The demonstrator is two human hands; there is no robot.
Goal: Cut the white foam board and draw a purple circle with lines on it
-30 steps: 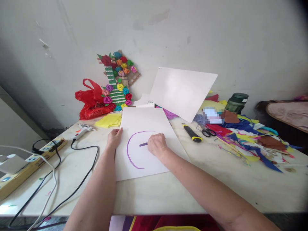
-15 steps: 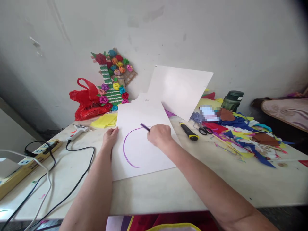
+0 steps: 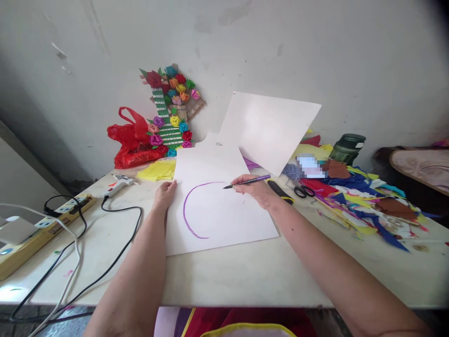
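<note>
A white sheet lies on the table with a purple curve on it, open at its right side. My right hand holds a purple pen over the sheet, its dark tip near the curve's upper right end. My left hand grips the sheet's left edge between thumb and fingers. Behind, another white board leans on the wall.
A black and yellow cutter and scissors lie right of my right hand, beside colourful scraps and a green jar. At left are a power strip, a glue gun and a red bag.
My right hand has moved right and turned, so the pen now points left with its tip showing. The view has shifted slightly. My left hand still grips the sheet's edge.
</note>
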